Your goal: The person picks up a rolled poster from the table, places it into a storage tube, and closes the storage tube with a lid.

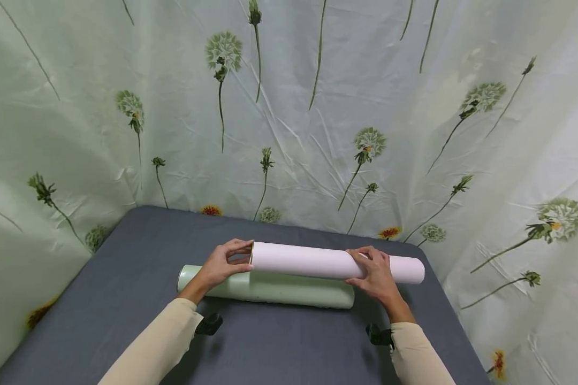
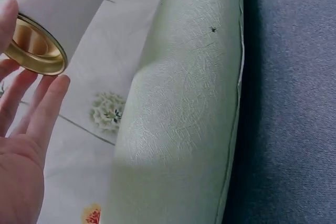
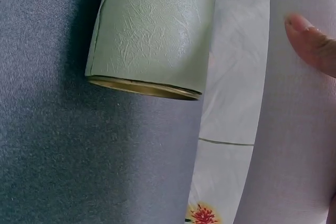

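Head view: the right hand (image 1: 377,274) curls over a smooth pale pink tube (image 1: 334,262), held above a pale green tube (image 1: 270,287) lying on the grey table (image 1: 125,289); the left hand (image 1: 221,263) pinches its end. A dandelion-print curtain (image 1: 318,107) stands behind.
Left wrist view: fingers (image 2: 39,108) lie relaxed beside the gold rim (image 2: 34,45).
Right wrist view: the thumb (image 3: 312,43) presses the pink wall; the green tube shows a crinkled texture.

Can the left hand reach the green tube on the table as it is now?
Probably yes. The left hand holds the gold-rimmed end of the pink tube, and the green tube lies directly below it on the grey table, with nothing between them.
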Demonstrator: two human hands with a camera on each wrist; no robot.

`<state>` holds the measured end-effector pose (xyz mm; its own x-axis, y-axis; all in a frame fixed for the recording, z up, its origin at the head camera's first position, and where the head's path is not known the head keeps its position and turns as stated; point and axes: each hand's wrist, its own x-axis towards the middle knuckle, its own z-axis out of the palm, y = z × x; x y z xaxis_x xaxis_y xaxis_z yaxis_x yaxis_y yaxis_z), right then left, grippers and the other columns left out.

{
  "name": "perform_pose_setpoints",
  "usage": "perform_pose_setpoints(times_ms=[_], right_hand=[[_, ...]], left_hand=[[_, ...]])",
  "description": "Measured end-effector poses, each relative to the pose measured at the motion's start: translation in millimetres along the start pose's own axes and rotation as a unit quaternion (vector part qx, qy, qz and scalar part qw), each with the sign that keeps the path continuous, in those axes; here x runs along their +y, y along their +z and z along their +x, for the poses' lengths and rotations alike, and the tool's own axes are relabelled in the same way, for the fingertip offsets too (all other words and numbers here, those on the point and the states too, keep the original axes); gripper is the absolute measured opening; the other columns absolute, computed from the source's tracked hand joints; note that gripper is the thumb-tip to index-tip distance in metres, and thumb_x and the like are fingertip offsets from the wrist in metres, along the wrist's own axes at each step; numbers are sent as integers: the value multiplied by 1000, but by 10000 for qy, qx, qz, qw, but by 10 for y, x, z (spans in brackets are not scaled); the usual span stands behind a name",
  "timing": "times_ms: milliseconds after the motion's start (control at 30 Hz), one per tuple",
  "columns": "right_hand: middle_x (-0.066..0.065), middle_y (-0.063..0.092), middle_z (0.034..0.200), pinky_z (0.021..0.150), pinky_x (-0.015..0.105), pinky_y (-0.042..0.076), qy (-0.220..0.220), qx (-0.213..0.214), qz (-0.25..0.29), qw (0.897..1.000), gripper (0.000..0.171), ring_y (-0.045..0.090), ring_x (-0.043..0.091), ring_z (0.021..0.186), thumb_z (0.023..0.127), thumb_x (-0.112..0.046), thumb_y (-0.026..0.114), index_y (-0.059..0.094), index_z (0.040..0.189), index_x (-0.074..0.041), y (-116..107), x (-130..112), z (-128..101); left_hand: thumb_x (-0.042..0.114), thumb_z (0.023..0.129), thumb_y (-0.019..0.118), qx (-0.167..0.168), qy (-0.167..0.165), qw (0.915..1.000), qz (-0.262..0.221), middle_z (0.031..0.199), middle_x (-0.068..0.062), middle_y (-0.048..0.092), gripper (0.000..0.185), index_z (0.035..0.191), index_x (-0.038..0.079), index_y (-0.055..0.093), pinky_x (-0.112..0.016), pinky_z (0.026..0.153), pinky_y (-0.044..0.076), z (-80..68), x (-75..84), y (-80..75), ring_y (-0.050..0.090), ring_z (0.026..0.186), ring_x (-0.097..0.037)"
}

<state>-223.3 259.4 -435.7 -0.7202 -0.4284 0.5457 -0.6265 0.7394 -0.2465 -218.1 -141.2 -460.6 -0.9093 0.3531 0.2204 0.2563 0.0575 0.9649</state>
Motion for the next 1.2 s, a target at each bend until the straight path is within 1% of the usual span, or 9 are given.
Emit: perform_pose_setpoints(times_ms=[133, 233, 400, 633, 767, 900, 1000, 1100, 1200], right_hand=[[17, 58, 104, 89, 55, 28, 20, 52, -21, 10000, 72, 55, 35, 96, 50, -10, 94, 68, 117, -5, 15, -17, -12], [16, 58, 105, 89, 56, 28, 68, 35, -62, 10000, 72, 55, 35, 97, 51, -10, 94, 68, 117, -5, 27, -20, -21], [17, 58, 104, 90, 57, 28, 148, 63, -46, 9999, 71, 55, 35, 95, 51, -10, 94, 68, 117, -5, 42, -53, -47], [17, 58, 105, 90, 57, 27, 179, 65, -2, 9998, 71, 55, 35, 95, 51, -13, 94, 69, 117, -6, 40, -82, -52], [16, 58, 105, 90, 57, 27, 215, 61, -27, 9997, 71, 54, 34, 96, 50, -13, 94, 69, 117, -6, 37, -91, -41], [17, 58, 105, 91, 57, 27, 267, 55, 26, 9996, 71, 54, 35, 96, 50, -11, 94, 69, 116, -6, 34, -104, -38], [16, 58, 105, 91, 56, 27, 300, 14, 38, 9995, 71, 54, 35, 97, 50, -11, 94, 69, 116, -6, 43, -115, -45], [17, 58, 105, 90, 56, 27, 320, -6, 34, 9995, 71, 54, 35, 97, 50, -11, 94, 69, 116, -6, 53, -127, -44], [16, 58, 106, 90, 55, 27, 342, -13, -2, 9994, 71, 54, 35, 98, 51, -11, 94, 69, 117, -7, 61, -136, -28]], left_hand=[[10, 85, 74, -98, -39, 9999, -7, 133, -24, 47, 66, 141, -3, 43, -36, 99, 46, -26, -8, -4, 46, 126, -42], [11, 85, 73, -128, -72, 9998, 162, 136, -25, 45, 67, 144, 3, 41, -40, 100, 45, -31, 17, -9, 45, 127, -43], [13, 87, 72, -161, -28, 9976, 672, 137, -22, 45, 62, 143, 6, 44, -49, 100, 44, -47, 58, -14, 47, 125, -43], [13, 87, 73, -125, -30, 9926, 1204, 130, -20, 49, 59, 138, 5, 45, -48, 96, 47, -30, 83, 20, 51, 121, -40], [13, 85, 75, -87, 188, 9846, 1738, 127, -16, 51, 56, 134, 6, 48, -48, 98, 45, 6, 120, 30, 53, 118, -37], [15, 84, 76, -117, 491, 9658, 2542, 125, -12, 51, 51, 129, 9, 55, -52, 96, 44, 39, 194, 54, 52, 116, -35], [16, 82, 77, -214, 742, 9446, 3190, 125, -11, 50, 49, 127, 10, 57, -52, 90, 46, 60, 239, 97, 48, 116, -34], [19, 79, 80, -231, 1170, 9169, 3808, 122, -12, 51, 51, 125, 10, 59, -51, 88, 46, 89, 277, 152, 47, 114, -34], [23, 75, 84, -151, 1711, 8815, 4399, 118, -11, 53, 55, 123, 11, 61, -51, 86, 45, 122, 317, 204, 50, 109, -32]])
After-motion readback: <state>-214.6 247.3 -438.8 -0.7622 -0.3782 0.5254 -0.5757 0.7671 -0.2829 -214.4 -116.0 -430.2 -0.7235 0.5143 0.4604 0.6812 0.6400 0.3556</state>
